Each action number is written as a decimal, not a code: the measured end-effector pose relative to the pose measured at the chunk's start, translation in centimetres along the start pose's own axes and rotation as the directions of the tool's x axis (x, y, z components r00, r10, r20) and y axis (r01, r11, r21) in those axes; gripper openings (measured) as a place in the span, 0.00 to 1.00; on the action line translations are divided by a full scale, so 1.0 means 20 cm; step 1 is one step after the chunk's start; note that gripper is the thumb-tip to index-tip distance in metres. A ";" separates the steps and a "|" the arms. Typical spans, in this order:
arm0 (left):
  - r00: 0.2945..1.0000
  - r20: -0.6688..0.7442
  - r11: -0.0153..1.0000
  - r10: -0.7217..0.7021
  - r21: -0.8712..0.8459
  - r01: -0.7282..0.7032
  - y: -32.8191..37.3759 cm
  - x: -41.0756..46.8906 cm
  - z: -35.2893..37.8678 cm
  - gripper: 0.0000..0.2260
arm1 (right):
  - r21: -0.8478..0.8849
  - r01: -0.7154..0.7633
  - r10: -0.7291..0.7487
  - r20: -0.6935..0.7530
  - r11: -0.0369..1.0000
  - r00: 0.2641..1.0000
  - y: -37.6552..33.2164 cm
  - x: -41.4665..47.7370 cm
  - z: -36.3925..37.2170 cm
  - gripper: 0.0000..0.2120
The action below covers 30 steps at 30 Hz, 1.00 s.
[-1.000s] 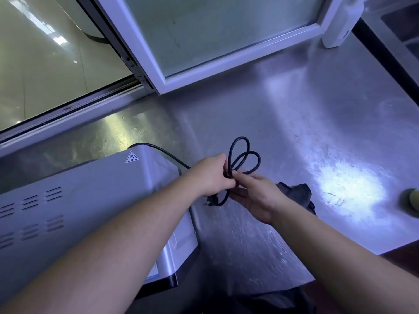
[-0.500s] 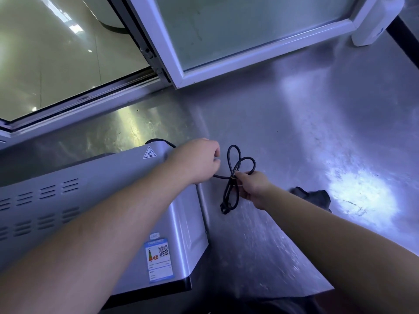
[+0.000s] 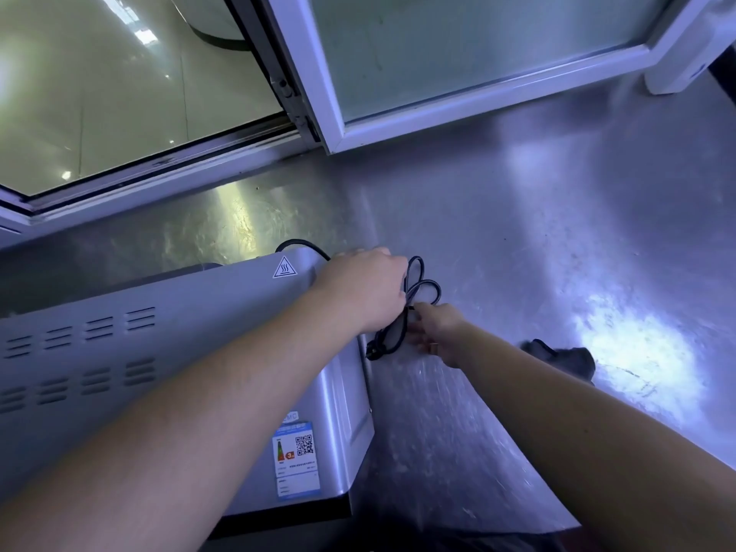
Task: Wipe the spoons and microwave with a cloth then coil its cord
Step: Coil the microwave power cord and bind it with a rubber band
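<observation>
Nearest: two bare forearms entering from the lower edge, left one crossing over the microwave (image 3: 159, 352), right one over bare steel.

Microwave standing on the desk (image 3: 517, 233) at left, grey casing toward the camera; rows of vent slots (image 3: 79, 352) along it, energy label (image 3: 296, 458) with a QR code on the near right corner, heat-warning triangle (image 3: 284, 268) at the far right corner.

Right of the right forearm: dark cloth (image 3: 569, 358) lying crumpled on the desk, apart from both hands, beside a bright patch of reflected light.

Just past the microwave's right side, above the desk: black cord (image 3: 394, 336), gathered into a small bundle of loops.
- Left hand (image 3: 364, 290): back toward camera, curled closed against the bundle's left side at its waist; finger ends hidden, grip judged from the closed fist only.
- Right hand (image 3: 440, 332): slightly blurred, fingers (image 3: 422, 309) pinching the bundle at the same waist from the right.
- Two loops fanning out beyond the hands; longer loops and plug (image 3: 372, 352) hanging toward the camera, close to the microwave's side.
- Free run of cord arching behind the left hand to the microwave's back edge.

No spoons in view.

Farther: scuffed steel desk up to a white window frame (image 3: 438, 109) with frosted pane, swung open; white plastic object (image 3: 677, 53) at top right, kind not identifiable.
</observation>
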<state>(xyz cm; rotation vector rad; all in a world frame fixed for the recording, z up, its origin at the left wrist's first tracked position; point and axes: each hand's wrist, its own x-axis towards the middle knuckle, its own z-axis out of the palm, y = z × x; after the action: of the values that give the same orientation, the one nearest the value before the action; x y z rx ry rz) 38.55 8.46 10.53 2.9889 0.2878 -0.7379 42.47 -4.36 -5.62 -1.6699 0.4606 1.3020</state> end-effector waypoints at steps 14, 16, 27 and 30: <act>0.997 -0.064 0.996 -0.042 -0.082 0.037 0.15 -0.32 -0.11 0.14 | -0.495 0.169 -0.172 0.041 0.852 0.984 0.06 -0.37 -0.15 0.13; 0.994 -0.093 0.994 -0.058 -0.102 0.048 0.18 -0.41 -0.10 0.14 | -0.580 0.226 -0.250 0.041 0.783 0.967 0.05 -0.44 -0.15 0.11; 0.952 -0.256 0.969 -0.166 -0.219 0.110 0.00 -0.86 0.02 0.16 | -0.748 0.400 -0.495 0.111 0.529 0.862 0.05 -0.98 0.02 0.11; 0.930 -0.275 0.944 -0.243 -0.286 0.163 -0.19 -1.01 0.10 0.16 | -0.636 0.475 -0.533 0.115 0.608 0.838 0.14 -1.09 0.14 0.16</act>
<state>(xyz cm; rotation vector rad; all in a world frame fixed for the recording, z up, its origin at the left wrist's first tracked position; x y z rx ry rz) 19.34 8.65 18.09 2.8354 0.6648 -0.2147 30.79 -8.65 12.65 -2.2135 -0.4834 0.9913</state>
